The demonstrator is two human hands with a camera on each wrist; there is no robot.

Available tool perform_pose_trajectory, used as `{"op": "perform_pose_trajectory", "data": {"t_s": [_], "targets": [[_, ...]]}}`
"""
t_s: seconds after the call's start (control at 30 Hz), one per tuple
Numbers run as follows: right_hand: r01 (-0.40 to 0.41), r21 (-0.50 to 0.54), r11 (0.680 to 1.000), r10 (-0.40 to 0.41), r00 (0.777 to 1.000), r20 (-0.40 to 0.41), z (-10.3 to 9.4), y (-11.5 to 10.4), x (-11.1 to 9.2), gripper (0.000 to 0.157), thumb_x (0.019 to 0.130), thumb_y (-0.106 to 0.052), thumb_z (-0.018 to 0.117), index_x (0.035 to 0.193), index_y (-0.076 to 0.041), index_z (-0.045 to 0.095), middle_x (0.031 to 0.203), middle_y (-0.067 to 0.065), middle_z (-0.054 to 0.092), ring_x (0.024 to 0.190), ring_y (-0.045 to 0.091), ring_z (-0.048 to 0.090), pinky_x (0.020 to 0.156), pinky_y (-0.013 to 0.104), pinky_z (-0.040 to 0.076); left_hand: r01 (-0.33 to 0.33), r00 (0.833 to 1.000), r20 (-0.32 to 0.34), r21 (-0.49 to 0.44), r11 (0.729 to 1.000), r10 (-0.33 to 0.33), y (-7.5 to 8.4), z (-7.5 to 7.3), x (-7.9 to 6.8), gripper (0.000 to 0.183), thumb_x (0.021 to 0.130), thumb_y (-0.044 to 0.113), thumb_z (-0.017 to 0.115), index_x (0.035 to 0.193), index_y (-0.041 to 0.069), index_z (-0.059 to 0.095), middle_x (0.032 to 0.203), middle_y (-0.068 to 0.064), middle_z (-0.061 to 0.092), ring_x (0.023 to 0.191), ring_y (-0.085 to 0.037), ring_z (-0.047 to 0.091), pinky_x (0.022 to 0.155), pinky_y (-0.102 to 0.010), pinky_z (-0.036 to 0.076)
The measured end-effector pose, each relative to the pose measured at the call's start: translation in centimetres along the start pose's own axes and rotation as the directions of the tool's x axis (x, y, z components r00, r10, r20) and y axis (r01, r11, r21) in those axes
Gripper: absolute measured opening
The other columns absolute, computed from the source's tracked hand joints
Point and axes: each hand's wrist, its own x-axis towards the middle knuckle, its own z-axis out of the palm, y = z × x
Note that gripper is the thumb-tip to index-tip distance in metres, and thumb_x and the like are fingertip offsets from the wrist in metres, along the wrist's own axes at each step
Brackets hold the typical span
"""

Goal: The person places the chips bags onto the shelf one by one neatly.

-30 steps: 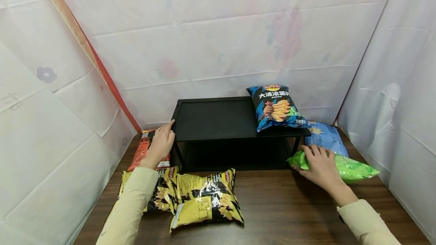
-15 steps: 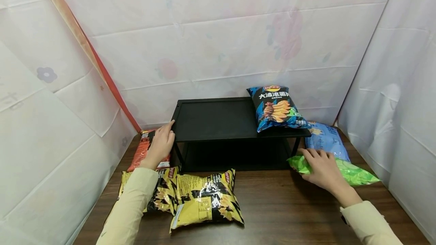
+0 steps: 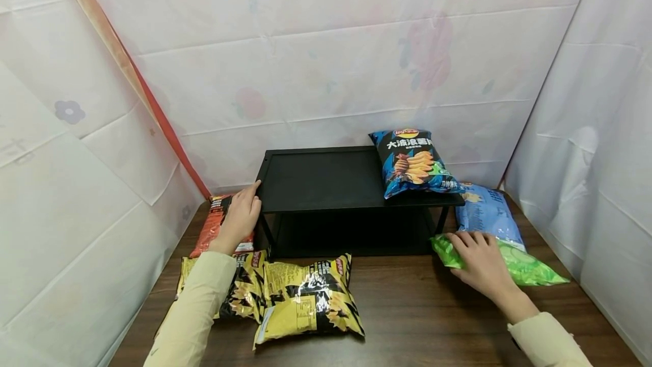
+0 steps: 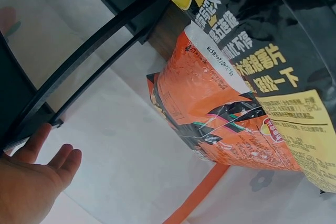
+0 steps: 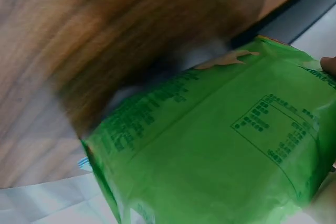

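Note:
My right hand (image 3: pixel 481 262) grips a green chip bag (image 3: pixel 532 265) at the right, in front of the shelf's right end. In the right wrist view the printed back of the green bag (image 5: pixel 210 140) fills much of the picture, and only bits of the fingers show at the edge. My left hand (image 3: pixel 239 217) rests on the left edge of a black two-tier shelf (image 3: pixel 326 177), its fingers fairly straight. The left wrist view has that hand (image 4: pixel 39 177) touching the shelf's corner. On the top tier, at the right end, leans a blue-and-black chip bag (image 3: pixel 415 160).
A light-blue chip bag (image 3: pixel 486 214) lies right of the shelf, behind the green one. Left of the shelf is a red-orange chip bag (image 3: pixel 210 231). Two yellow-and-black bags, one partly under my left sleeve (image 3: pixel 249 290) and one beside it (image 3: pixel 311 299), lie in front.
My right hand and the green bag have come slightly down and toward me, baring more of the light-blue bag. The left hand has stayed on the shelf edge.

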Motion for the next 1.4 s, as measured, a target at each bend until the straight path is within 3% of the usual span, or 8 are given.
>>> {"op": "perform_pose_trajectory", "data": {"t_s": [0.3,0.67,0.9,1.17,1.4], "targets": [[0.038,0.003,0.999,-0.038,0.999,-0.01,0.4,0.2,-0.5,0.077,0.051,-0.056,0.079,0.111,-0.012,0.061,0.104,0.012,0.06,0.095,0.034,0.054,0.081,0.057,0.038,0.0,1.0,-0.004,-0.005,1.0,0.0,0.0,0.0,0.0,0.051,0.099,0.031,0.018,0.146,0.013,0.023,0.146,-0.018,0.031,0.133,-0.042,0.024,0.105,-0.059,0.02],[0.034,0.182,0.983,-0.071,0.977,0.201,-0.3,0.2,-1.0,0.084,0.055,-0.055,0.078,0.125,-0.015,0.055,0.121,0.008,0.056,0.114,0.036,0.048,0.088,0.057,0.035,0.004,1.0,0.0,-0.002,1.0,-0.004,0.2,0.0,-0.1,0.05,0.099,0.029,0.019,0.147,0.013,0.023,0.146,-0.018,0.031,0.132,-0.041,0.025,0.106,-0.058,0.02],[0.062,0.194,0.979,-0.109,0.964,0.243,-0.2,0.5,-1.4,0.075,0.057,-0.049,0.079,0.122,-0.019,0.058,0.125,0.01,0.054,0.112,0.034,0.05,0.088,0.059,0.038,0.003,1.0,-0.008,-0.005,1.0,-0.003,0.0,0.1,0.0,0.05,0.099,0.029,0.019,0.146,0.013,0.023,0.146,-0.018,0.031,0.132,-0.041,0.026,0.106,-0.058,0.021],[0.004,0.209,0.978,-0.062,0.961,0.271,-0.3,0.9,-1.6,0.079,0.058,-0.046,0.08,0.126,-0.016,0.053,0.128,0.014,0.049,0.114,0.04,0.046,0.082,0.065,0.038,0.011,1.0,0.0,-0.009,1.0,-0.011,0.0,0.0,0.0,0.051,0.099,0.03,0.019,0.147,0.014,0.022,0.147,-0.017,0.029,0.133,-0.04,0.024,0.107,-0.057,0.02],[-0.144,0.206,0.968,0.053,0.918,0.394,-0.5,1.8,-1.9,0.094,0.057,-0.052,0.079,0.135,-0.014,0.042,0.136,0.018,0.041,0.114,0.047,0.043,0.082,0.069,0.033,0.01,1.0,0.01,-0.007,1.0,-0.01,0.2,-0.1,0.0,0.051,0.099,0.03,0.018,0.147,0.014,0.022,0.147,-0.018,0.029,0.133,-0.041,0.024,0.106,-0.058,0.02]]}}
